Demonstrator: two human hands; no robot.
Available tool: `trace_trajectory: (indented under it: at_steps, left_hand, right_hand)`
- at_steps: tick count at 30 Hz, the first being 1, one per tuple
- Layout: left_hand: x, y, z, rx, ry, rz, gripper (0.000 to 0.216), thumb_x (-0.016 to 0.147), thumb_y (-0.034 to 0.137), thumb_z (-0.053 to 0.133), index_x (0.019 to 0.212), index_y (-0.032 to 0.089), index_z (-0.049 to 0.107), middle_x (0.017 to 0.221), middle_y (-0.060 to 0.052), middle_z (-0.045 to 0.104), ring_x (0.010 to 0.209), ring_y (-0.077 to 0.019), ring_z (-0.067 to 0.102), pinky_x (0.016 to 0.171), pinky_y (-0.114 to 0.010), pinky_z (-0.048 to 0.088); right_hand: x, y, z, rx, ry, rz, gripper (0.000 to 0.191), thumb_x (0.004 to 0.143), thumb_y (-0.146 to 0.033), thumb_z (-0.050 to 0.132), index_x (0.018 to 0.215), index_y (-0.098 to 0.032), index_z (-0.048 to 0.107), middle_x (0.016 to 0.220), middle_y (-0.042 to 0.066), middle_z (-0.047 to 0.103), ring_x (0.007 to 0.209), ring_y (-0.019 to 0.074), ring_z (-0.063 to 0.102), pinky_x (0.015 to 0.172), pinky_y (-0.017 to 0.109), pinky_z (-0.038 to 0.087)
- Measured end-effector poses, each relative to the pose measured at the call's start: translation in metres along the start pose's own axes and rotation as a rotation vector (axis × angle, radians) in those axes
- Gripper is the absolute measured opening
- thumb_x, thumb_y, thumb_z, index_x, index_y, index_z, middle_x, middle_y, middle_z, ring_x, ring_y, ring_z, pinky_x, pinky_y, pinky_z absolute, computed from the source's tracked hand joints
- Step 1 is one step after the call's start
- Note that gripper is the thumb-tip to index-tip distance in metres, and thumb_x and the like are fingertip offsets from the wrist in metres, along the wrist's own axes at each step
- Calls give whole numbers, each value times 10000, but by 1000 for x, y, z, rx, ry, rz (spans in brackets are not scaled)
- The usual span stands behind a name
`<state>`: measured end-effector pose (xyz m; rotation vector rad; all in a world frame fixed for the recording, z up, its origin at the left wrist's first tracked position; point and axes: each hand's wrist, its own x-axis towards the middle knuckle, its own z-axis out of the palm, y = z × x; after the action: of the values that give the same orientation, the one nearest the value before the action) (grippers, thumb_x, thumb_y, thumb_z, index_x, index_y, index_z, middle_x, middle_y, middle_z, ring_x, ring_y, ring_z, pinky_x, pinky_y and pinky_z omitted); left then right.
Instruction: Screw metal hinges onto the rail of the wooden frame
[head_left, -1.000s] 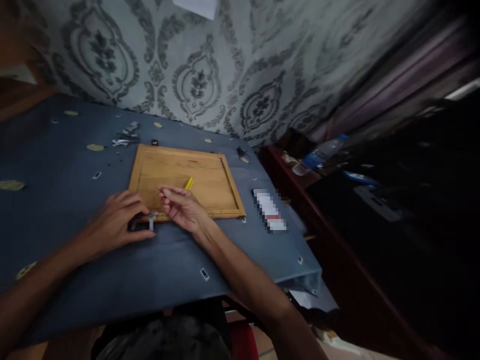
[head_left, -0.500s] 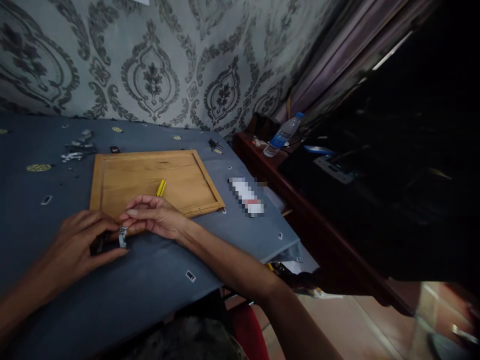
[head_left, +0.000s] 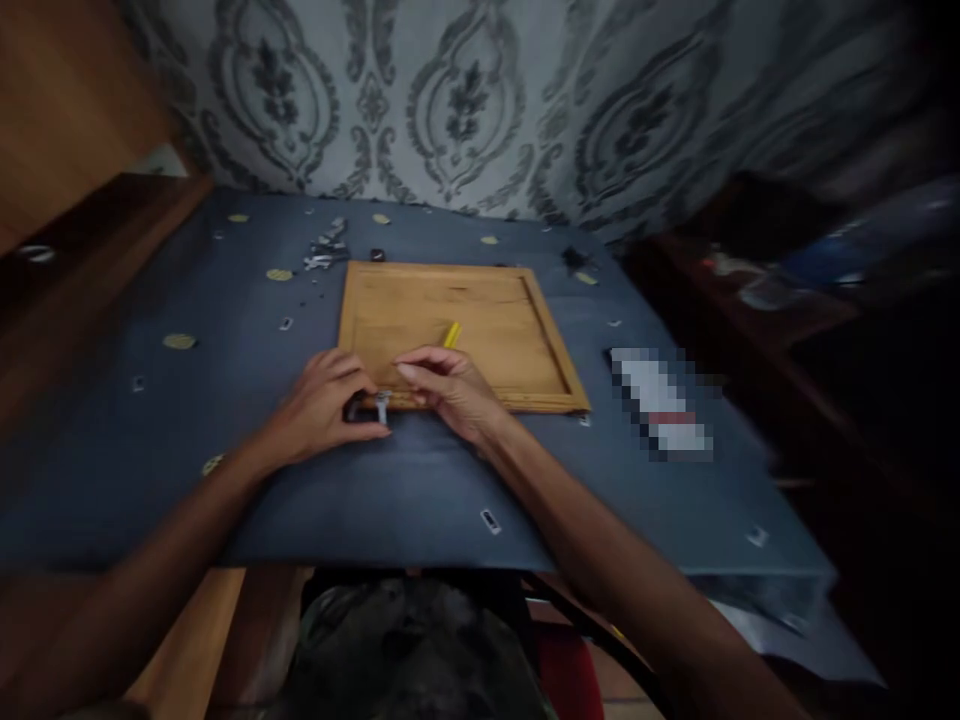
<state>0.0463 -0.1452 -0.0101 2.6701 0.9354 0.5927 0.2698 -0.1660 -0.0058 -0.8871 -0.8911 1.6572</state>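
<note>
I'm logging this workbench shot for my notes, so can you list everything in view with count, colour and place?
wooden tray: one, light brown, centre of the table.
yellow stick: one, yellow, lying in the tray near its front edge.
small metal part: one, silvery, at the tray's front edge between the hands.
metal bits: a small heap, silvery, far left of the tray.
table cover: one, blue-grey, across the table.
round discs: several, yellowish, scattered on the cover.
left hand: gripping a dark item beside the metal part.
right hand: fingers curled at the tray's front edge.
</note>
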Motion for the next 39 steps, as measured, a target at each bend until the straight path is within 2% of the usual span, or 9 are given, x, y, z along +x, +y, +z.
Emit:
trace_trajectory:
  at_steps: [3, 8, 13, 19, 25, 34, 39]
  left_hand:
    - [1, 4, -4, -7, -52, -37, 463, 876, 628, 801, 991, 190, 704, 994, -47, 685, 1030, -261, 606, 940, -429, 472]
    - [0, 7, -6, -46, -62, -49, 425, 893, 594, 802, 1004, 198, 696, 1009, -43, 673, 1034, -255, 579, 944, -397, 431]
    - [0, 6, -5, -61, -60, -50, 437, 882, 602, 815, 977, 195, 686, 1010, -42, 666, 1034, -254, 574, 948, -396, 421]
    - [-1, 8, -6, -36, -52, -25, 441, 916, 606, 784, 969, 184, 667, 1005, -48, 642, 1014, -250, 567, 958, -398, 421]
    - [-3, 11, -5, -36, -57, -35, 419, 936, 591, 768, 959, 191, 642, 1025, -45, 628, 1038, -251, 550, 983, -408, 417]
    - [-3, 15, -6, -69, -26, -12, 372, 975, 528, 747, 946, 178, 627, 1037, -55, 613, 1068, -257, 550, 1024, -424, 422]
    - [-5, 15, -4, -50, 16, 21, 385, 940, 511, 796, 933, 173, 613, 1039, -66, 625, 1055, -265, 554, 1022, -446, 432]
  right_hand:
    - [4, 4, -3, -100, -2, -33, 297, 586, -335, 997, 783, -210, 812, 655, -62, 701, 509, 35, 489, 489, 174, 416]
    - [1, 5, -7, -355, -12, -129, 346, 666, -479, 953, 848, -214, 825, 707, -18, 742, 568, 87, 577, 552, 226, 511]
    - [-1, 6, -8, -484, -93, -181, 351, 710, -517, 925, 846, -213, 813, 723, 0, 764, 619, 121, 656, 581, 236, 543]
    - [-6, 7, -8, -586, -133, -204, 197, 798, -394, 855, 850, -210, 804, 758, 12, 783, 636, 127, 687, 638, 250, 561]
    - [-13, 7, -8, -805, -114, -265, 98, 902, -327, 764, 900, -240, 808, 819, 22, 814, 747, 175, 761, 732, 291, 603]
    - [-20, 8, -7, -1003, -110, -424, 89, 967, -268, 737, 962, -278, 825, 901, 27, 834, 792, 201, 793, 784, 321, 631]
    - [-20, 8, -7, -1061, -153, -545, 127, 973, -205, 714, 970, -261, 827, 897, 25, 838, 806, 196, 802, 775, 317, 650]
